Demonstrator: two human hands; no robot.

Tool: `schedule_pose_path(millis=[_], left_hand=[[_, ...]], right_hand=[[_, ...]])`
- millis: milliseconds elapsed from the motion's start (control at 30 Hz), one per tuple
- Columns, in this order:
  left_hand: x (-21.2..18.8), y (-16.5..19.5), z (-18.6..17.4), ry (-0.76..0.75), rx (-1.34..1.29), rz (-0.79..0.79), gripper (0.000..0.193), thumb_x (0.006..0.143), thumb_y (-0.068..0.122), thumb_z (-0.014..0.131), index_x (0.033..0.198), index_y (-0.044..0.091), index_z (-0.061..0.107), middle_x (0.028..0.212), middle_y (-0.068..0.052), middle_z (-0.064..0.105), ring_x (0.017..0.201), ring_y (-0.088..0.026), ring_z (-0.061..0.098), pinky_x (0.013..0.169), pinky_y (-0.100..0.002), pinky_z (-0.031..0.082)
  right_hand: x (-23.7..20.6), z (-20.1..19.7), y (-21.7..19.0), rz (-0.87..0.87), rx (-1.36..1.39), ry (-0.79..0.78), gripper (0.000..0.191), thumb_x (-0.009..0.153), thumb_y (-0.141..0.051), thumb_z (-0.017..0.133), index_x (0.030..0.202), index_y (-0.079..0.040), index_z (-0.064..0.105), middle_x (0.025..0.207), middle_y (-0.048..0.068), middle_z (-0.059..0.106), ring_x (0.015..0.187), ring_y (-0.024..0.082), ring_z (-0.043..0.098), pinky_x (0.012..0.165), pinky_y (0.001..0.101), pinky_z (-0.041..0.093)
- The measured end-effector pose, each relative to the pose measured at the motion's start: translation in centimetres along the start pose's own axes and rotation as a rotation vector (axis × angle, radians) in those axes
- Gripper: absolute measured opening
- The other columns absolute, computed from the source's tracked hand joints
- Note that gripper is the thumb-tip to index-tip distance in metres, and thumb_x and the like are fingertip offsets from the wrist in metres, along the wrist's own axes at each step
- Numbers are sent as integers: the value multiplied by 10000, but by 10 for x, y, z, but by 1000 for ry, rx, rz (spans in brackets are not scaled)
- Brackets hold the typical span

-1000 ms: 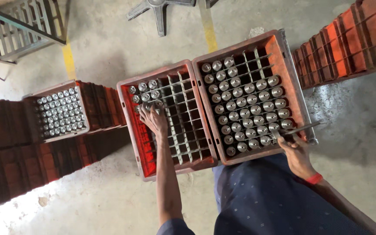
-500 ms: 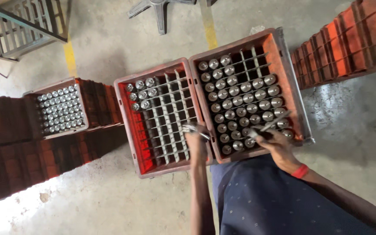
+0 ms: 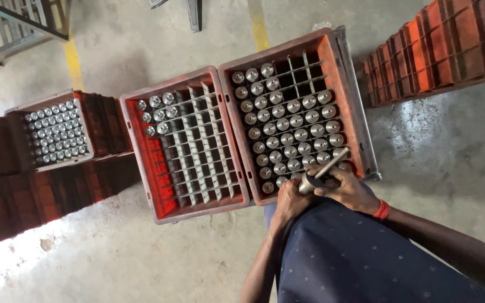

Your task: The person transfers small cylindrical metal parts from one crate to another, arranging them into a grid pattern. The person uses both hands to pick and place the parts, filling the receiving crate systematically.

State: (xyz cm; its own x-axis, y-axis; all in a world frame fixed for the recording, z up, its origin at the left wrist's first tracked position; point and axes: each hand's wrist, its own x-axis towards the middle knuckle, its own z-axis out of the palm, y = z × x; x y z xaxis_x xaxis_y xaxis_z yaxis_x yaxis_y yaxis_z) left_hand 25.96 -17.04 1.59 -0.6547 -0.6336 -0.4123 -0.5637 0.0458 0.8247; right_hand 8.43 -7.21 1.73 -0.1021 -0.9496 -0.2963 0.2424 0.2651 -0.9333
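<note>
In the head view, both hands meet at the lower middle of the frame, at the near edge of the right crate (image 3: 350,95). The left hand (image 3: 289,200) has come back from the left crate (image 3: 141,163), where it was a second ago. Its fingers are curled around the fat end of a metal rod (image 3: 321,171). The right hand (image 3: 350,189) has slid left and is closed over the same rod, which lies tilted just above the shiny round parts (image 3: 293,120).

Floor: you stand on a stained grey concrete floor (image 3: 439,151) with a yellow painted line (image 3: 73,62).
Light: a bright patch lies at your lower left.
</note>
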Motion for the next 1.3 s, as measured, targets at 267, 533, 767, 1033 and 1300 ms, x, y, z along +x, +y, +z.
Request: schedule_pose_path(millis=[267, 533, 767, 1033, 1300], left_hand=[[75, -4, -12, -15, 318, -57, 686, 852, 490, 818, 1388, 120, 602, 827, -236, 758, 744, -342, 721, 697, -473, 562], [201, -13, -46, 384, 708, 493, 633, 917, 73, 626, 1521, 157, 458, 1382, -214, 588, 1015, -371, 702, 652, -377, 642], [183, -35, -64, 458, 591, 633, 633, 825, -142, 604, 1405, 113, 606, 1271, -163, 683, 1079, -345, 710, 744, -388, 641], [104, -129, -241, 1010, 463, 329, 301, 885, 20, 716, 1182, 55, 746, 1121, -134, 767, 1044, -314, 707, 923, -434, 539], [100, -187, -335, 930, 747, 70, 492, 827, 315, 840, 1257, 96, 742, 1423, -177, 546, 1366, -384, 443, 1118, -536, 352]], right_hand=[[6, -64, 44, -42, 292, 513, 368, 937, -90, 790, 1267, 57, 720, 1036, -11, 652, 907, 88, 538, 751, 257, 451], [-12, -61, 79, -243, 461, 624, 198, 946, -39, 779, 1079, -24, 633, 908, -51, 568, 871, 72, 530, 835, 259, 441], [-14, -31, 88, -152, 449, 629, 172, 982, -41, 784, 956, -33, 613, 917, -64, 518, 888, 73, 513, 826, 279, 447], [-25, 2, 94, -25, 287, 690, 167, 1063, -54, 744, 961, -2, 623, 845, -60, 455, 855, 46, 415, 761, 237, 347], [-4, 62, 82, 30, 346, 644, 203, 982, -67, 702, 1180, -27, 680, 882, -88, 464, 832, 24, 410, 774, 215, 364]])
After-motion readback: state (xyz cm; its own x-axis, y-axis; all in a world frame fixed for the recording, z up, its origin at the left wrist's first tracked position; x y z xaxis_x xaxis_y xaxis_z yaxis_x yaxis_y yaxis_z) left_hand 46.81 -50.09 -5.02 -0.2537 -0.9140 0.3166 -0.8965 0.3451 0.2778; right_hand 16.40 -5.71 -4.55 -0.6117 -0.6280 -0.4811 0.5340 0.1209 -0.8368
